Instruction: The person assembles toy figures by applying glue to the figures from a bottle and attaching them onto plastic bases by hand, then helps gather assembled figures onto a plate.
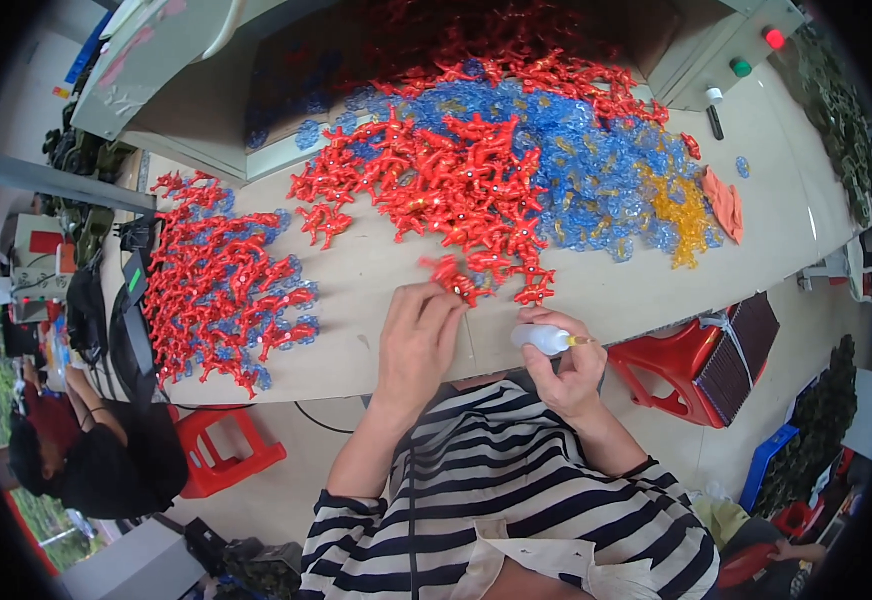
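My left hand point(415, 335) is closed, its fingertips pinching a small glossy red plastic figure point(453, 277) just above the table point(386, 352). My right hand point(574, 378) is wrapped round a small whitish squeeze bottle point(544, 340); its narrow yellowish tip points right, away from the red figure. Beyond my hands lies a big heap of red figures point(446, 180), mixed with clear blue plastic pieces point(591, 180). A few red figures lie loose between my hands. To the left, more red figures point(221, 280) are laid out in rough rows with blue pieces attached or beside them.
Clear yellow pieces point(684, 212) and an orange cloth-like item point(724, 205) lie at the right. A metal machine housing with a green button point(740, 67) stands at the back. Red stools point(224, 452) stand by the table. A person point(106, 450) sits at the left.
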A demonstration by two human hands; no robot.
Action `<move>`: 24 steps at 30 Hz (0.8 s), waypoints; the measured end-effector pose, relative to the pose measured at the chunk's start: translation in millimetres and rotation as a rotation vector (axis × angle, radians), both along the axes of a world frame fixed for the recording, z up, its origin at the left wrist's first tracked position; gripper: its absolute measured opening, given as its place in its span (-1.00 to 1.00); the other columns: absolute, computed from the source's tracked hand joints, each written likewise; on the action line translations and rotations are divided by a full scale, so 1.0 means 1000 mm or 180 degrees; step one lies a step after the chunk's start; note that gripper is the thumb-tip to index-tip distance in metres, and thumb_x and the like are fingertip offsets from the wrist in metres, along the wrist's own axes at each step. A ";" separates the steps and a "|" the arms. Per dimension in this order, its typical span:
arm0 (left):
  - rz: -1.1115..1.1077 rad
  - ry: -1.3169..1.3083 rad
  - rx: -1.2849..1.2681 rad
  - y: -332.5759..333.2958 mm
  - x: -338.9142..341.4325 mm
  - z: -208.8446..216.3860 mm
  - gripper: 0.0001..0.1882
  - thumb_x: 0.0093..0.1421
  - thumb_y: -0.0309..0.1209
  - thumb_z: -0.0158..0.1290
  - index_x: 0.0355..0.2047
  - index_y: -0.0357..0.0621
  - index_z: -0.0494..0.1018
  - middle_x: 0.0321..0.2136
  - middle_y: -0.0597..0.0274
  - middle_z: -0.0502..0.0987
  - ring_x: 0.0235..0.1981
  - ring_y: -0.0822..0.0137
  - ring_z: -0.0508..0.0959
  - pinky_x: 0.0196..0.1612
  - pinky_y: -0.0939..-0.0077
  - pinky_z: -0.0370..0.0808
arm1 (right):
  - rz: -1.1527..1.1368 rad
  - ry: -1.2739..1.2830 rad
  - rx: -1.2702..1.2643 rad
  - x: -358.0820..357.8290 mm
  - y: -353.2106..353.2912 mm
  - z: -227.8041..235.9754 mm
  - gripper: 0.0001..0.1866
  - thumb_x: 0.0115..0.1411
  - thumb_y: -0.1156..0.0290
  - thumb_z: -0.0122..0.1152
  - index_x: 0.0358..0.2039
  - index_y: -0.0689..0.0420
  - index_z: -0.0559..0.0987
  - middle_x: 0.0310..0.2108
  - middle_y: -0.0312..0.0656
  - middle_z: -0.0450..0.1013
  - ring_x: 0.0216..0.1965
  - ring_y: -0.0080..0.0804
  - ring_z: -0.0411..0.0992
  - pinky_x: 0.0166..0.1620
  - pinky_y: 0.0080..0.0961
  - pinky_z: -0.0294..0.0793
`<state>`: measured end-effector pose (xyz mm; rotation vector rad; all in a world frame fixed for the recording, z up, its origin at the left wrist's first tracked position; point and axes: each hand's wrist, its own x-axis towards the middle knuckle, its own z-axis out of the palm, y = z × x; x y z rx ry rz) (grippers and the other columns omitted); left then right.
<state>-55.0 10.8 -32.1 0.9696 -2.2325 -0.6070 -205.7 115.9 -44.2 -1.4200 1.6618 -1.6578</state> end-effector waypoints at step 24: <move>-0.0479 0.2536 0.3748 0.039 0.017 0.015 -0.79 0.06 -0.68 0.05 -0.26 -0.30 0.41 -0.26 0.17 0.43 -0.27 0.36 0.52 -0.15 0.50 0.47 | 0.0159 -0.0036 0.0201 0.003 0.005 0.005 -0.69 0.08 0.41 0.16 -0.19 0.31 0.43 -0.50 -0.17 0.43 -0.47 -0.45 0.39 -0.40 -0.61 0.35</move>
